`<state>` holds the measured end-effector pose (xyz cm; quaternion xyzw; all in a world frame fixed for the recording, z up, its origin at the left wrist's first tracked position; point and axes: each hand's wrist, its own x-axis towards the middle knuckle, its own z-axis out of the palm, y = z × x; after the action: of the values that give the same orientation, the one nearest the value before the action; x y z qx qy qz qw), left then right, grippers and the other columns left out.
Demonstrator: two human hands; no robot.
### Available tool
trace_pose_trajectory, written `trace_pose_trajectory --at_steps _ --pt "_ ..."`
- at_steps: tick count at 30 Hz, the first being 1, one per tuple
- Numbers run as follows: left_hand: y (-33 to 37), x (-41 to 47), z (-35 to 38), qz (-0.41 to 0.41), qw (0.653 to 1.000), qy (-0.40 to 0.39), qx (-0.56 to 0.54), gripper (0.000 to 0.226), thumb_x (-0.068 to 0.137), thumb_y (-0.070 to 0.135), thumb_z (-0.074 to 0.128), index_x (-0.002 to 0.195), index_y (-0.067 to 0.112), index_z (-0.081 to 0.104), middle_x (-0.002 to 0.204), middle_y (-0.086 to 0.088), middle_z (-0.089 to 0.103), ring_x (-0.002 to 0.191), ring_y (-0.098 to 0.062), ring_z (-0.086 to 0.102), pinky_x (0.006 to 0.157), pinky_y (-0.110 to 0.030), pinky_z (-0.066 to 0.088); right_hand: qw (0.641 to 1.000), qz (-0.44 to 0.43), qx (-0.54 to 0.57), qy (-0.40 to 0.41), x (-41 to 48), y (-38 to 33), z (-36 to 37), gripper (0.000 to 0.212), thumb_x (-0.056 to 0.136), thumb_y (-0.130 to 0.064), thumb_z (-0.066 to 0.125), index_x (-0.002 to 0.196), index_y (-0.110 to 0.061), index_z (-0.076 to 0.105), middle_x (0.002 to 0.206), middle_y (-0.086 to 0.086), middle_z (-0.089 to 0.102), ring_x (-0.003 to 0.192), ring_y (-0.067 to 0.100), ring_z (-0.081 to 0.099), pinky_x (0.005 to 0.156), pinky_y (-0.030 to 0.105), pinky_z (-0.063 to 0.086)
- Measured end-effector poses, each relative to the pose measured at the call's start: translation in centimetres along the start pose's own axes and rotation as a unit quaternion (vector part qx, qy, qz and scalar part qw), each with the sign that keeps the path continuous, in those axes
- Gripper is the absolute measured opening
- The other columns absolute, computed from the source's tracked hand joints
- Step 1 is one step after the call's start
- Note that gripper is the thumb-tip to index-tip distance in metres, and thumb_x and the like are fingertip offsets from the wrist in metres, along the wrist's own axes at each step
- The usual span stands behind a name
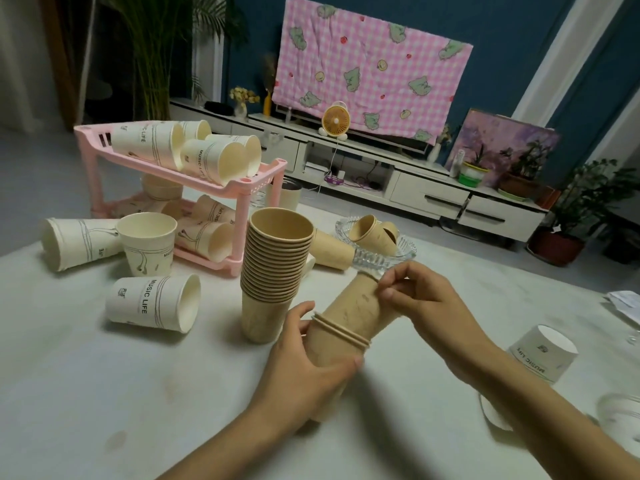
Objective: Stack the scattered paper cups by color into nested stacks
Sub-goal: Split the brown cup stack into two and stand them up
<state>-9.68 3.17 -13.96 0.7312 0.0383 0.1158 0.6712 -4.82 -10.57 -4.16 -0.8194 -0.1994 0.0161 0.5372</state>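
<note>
A tall nested stack of tan cups (pixel 273 271) stands upright mid-table. In front of it I hold a short tilted stack of tan cups (pixel 346 323): my left hand (pixel 304 368) grips its lower part below the rims, my right hand (pixel 415 299) pinches its upper end. Loose tan cups lie in a glass dish (pixel 398 254) and beside it (pixel 329 249). White "MUSIC LIFE" cups lie scattered: one on its side (pixel 152 303), one upright (pixel 147 244), one lying at the left (pixel 76 242), one upside down at the right (pixel 543 355).
A pink two-tier rack (pixel 242 183) at the back left holds several white cups on both shelves. A white plate edge (pixel 491 410) and a clear container (pixel 620 420) sit at the right, under my right forearm. Papers lie at the far right edge.
</note>
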Motion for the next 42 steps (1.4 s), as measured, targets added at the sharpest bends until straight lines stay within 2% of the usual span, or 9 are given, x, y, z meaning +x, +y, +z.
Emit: trace_pose_trajectory --at_steps 7,11,16,21,27,31,34,38,42 --pt "0.3 0.0 -0.1 0.045 0.998 -0.017 0.029 0.082 0.057 0.041 0.073 0.124 0.058 0.03 0.124 0.014 0.052 0.113 -0.003 0.052 0.093 -0.02 0.046 0.963 0.066 -0.077 -0.248 0.5 -1.0 2.2 0.013 0.093 -0.027 0.046 0.094 -0.02 0.058 0.078 -0.012 0.064 0.066 -0.006 0.056 0.056 0.006 0.042" --pt "0.5 0.2 -0.6 0.026 0.999 -0.034 0.012 0.075 0.046 0.052 0.068 0.115 0.058 0.04 0.116 0.011 0.055 0.104 -0.002 0.056 0.094 -0.028 0.05 0.985 -0.013 -0.156 -0.068 6.9 -0.1 1.1 0.016 0.095 -0.019 0.042 0.107 -0.017 0.054 0.083 0.005 0.069 0.076 0.019 0.062 0.068 0.029 0.052" --pt "0.3 0.3 -0.9 0.008 0.999 -0.029 0.04 0.073 0.04 0.055 0.065 0.109 0.057 0.04 0.108 0.011 0.055 0.099 -0.003 0.056 0.087 -0.021 0.049 0.786 -0.092 -0.597 -0.131 15.7 4.1 4.0 0.059 0.093 -0.014 0.041 0.143 -0.029 0.014 0.113 0.015 0.06 0.094 0.032 0.06 0.071 0.037 0.048" --pt "0.5 0.7 -1.2 0.018 0.999 -0.026 0.037 0.074 0.041 0.055 0.065 0.111 0.055 0.041 0.112 0.013 0.055 0.101 -0.002 0.056 0.089 -0.022 0.049 0.688 -0.066 -0.688 -0.223 19.4 4.1 6.3 0.038 0.095 -0.028 0.031 0.129 -0.014 0.04 0.128 0.019 0.054 0.114 0.035 0.052 0.093 0.044 0.043" --pt "0.8 0.2 -1.9 0.021 0.999 -0.024 0.014 0.074 0.04 0.054 0.068 0.111 0.051 0.045 0.109 0.019 0.055 0.099 0.002 0.056 0.09 -0.021 0.049 0.741 -0.13 -0.652 -0.094 16.5 2.2 4.4 0.029 0.091 -0.025 0.041 0.115 -0.015 0.056 0.095 0.007 0.065 0.089 0.028 0.059 0.07 0.038 0.046" --pt "1.1 -0.9 -2.0 0.006 0.999 -0.034 0.013 0.082 0.041 0.051 0.071 0.116 0.052 0.038 0.109 0.028 0.049 0.1 0.015 0.049 0.074 0.0 0.041 0.883 -0.12 -0.453 -0.008 10.8 -0.4 -0.5 0.026 0.094 -0.028 0.045 0.09 -0.009 0.063 0.075 0.009 0.068 0.066 0.022 0.062 0.063 0.038 0.051" --pt "1.0 -1.0 -2.0 -0.004 1.0 -0.03 0.007 0.091 0.043 0.051 0.072 0.119 0.056 0.021 0.112 0.031 0.043 0.103 0.014 0.047 0.076 0.0 0.041 0.975 -0.056 -0.21 -0.037 4.7 -3.4 -2.6 0.032 0.087 -0.039 0.05 0.075 -0.013 0.066 0.046 0.0 0.057 0.042 0.008 0.047 0.046 0.015 0.039" --pt "0.7 -1.1 -1.7 0.011 1.0 -0.016 -0.003 0.102 0.04 0.055 0.07 0.13 0.049 0.022 0.124 0.026 0.05 0.109 0.014 0.049 0.09 -0.011 0.043 0.969 -0.034 -0.204 -0.134 -0.1 -2.5 -1.5 0.039 0.081 -0.043 0.048 0.07 -0.008 0.061 0.041 0.001 0.05 0.038 0.006 0.042 0.044 0.013 0.035" --pt "1.0 -1.2 -1.6 0.011 0.999 -0.033 -0.001 0.1 0.054 0.048 0.078 0.132 0.054 0.015 0.125 0.024 0.048 0.11 0.008 0.051 0.082 -0.004 0.044 0.957 -0.048 -0.255 -0.133 0.4 -2.3 -2.6 0.037 0.089 -0.034 0.048 0.071 -0.003 0.058 0.039 -0.005 0.044 0.038 0.004 0.038 0.045 0.014 0.032"
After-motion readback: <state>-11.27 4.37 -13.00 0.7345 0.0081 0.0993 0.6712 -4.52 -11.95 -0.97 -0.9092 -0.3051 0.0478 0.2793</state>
